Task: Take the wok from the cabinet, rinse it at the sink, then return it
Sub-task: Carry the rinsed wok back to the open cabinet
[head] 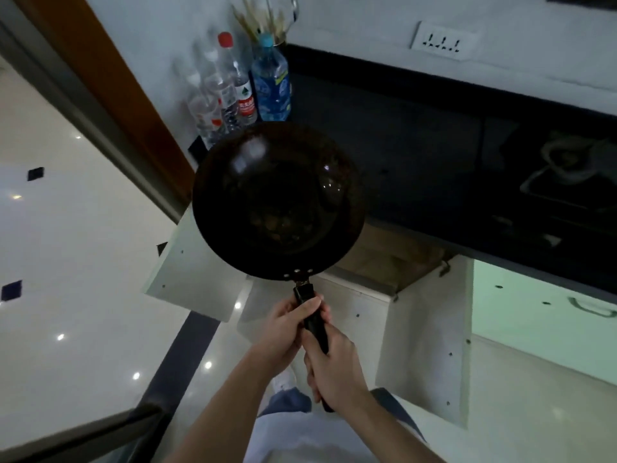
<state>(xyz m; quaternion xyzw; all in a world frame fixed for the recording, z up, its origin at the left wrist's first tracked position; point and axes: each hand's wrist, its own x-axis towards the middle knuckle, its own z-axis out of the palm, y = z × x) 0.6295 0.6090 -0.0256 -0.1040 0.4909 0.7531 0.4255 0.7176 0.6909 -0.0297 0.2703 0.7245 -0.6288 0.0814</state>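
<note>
Black wok: twelve o'clock of our hands.
Left hand: grips the handle.
Right hand: grips its six o'clock end.

We note a dark countertop along the wall. At its left end stands a cluster of clear bottles, with a blue bottle just beside them and a chopstick holder behind. We see a gas hob at the right
</note>
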